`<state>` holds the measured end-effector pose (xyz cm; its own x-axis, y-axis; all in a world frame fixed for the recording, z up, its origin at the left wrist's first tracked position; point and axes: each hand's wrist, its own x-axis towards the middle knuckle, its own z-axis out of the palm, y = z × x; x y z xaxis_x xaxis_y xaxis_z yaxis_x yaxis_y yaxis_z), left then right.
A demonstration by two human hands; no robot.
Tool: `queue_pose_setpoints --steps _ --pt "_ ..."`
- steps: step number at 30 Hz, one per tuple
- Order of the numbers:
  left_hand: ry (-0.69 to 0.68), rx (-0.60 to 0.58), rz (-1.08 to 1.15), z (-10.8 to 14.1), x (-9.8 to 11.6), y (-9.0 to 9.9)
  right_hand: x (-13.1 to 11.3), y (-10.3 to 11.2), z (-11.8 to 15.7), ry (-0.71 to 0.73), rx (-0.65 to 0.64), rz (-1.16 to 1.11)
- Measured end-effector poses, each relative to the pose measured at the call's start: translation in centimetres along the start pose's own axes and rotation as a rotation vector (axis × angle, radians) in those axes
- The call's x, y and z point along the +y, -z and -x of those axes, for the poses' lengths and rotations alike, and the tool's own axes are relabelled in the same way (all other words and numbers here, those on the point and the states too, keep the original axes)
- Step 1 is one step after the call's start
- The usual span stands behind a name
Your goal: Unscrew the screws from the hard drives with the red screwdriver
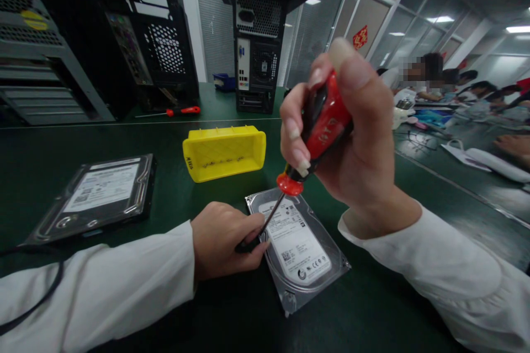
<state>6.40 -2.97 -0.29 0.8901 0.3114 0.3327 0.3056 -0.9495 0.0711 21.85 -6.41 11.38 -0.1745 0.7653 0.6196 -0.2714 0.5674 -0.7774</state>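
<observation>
We see the right hand (364,143) with its fingers curled firmly around the handle of a screwdriver (327,121), glossy red and black with a red collar. Its slim metal shaft slants down to the left fingertips, which hide the tip. The left hand (221,240) has thumb and forefinger pinched together on a small black piece (244,246), too covered for us to identify. Just beside these fingertips, to their right, a silver hard disk drive (304,242) lies flat, its white printed label upward. Beyond the left fingers we note a yellow plastic bin (226,149).
</observation>
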Motion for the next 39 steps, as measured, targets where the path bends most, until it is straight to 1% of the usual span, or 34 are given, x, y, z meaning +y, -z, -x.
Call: queue_pose_setpoints --steps 4,6,8,11,14,17,20,23,27,28,29,30,32,35,39 --pt "-0.006 -0.007 0.001 0.0 0.0 0.0 0.2 0.4 -0.1 -0.005 0.029 0.046" --pt "-0.002 -0.026 0.003 0.0 0.0 0.1 0.3 0.6 -0.1 0.016 0.042 0.026" --pt "0.002 -0.037 0.007 0.0 0.0 0.1 0.3 0.7 -0.1 0.027 0.014 -0.007" --pt "0.004 -0.039 0.011 0.0 0.1 0.2 0.1 0.8 0.0 -0.012 -0.009 -0.02" --pt "0.008 -0.03 0.014 0.0 0.1 0.2 -0.1 0.6 0.1 -0.06 0.0 -0.001" --pt "0.007 -0.025 0.015 0.0 0.1 0.2 -0.1 0.4 0.0 -0.074 0.01 -0.03" --pt "0.008 -0.022 0.01 -0.1 0.1 0.1 0.1 0.3 -0.2 -0.042 0.032 -0.074" --pt "0.007 -0.015 0.006 -0.1 0.1 0.1 0.5 0.2 -0.2 -0.035 0.029 -0.066" --pt "0.009 -0.034 0.006 -0.1 0.1 0.2 0.8 0.5 -0.2 0.074 0.049 -0.033" --pt "0.01 -0.038 0.004 -0.1 0.2 0.2 0.8 0.6 -0.2 0.077 0.051 -0.028" --pt "0.01 -0.039 -0.001 -0.1 0.2 0.2 0.8 0.7 -0.2 0.051 0.051 -0.02" --pt "0.01 -0.038 -0.005 -0.1 0.2 0.2 0.8 0.9 -0.2 0.015 0.038 -0.018" --pt "0.011 -0.038 -0.008 -0.1 0.2 0.3 0.8 1.1 -0.2 -0.012 0.003 -0.042" --pt "0.013 -0.041 0.003 -0.1 0.2 0.3 0.8 1.2 -0.3 0.008 -0.03 -0.08" --pt "0.025 -0.042 0.006 0.0 0.1 0.2 0.8 1.3 -0.5 -0.007 -0.036 -0.087"
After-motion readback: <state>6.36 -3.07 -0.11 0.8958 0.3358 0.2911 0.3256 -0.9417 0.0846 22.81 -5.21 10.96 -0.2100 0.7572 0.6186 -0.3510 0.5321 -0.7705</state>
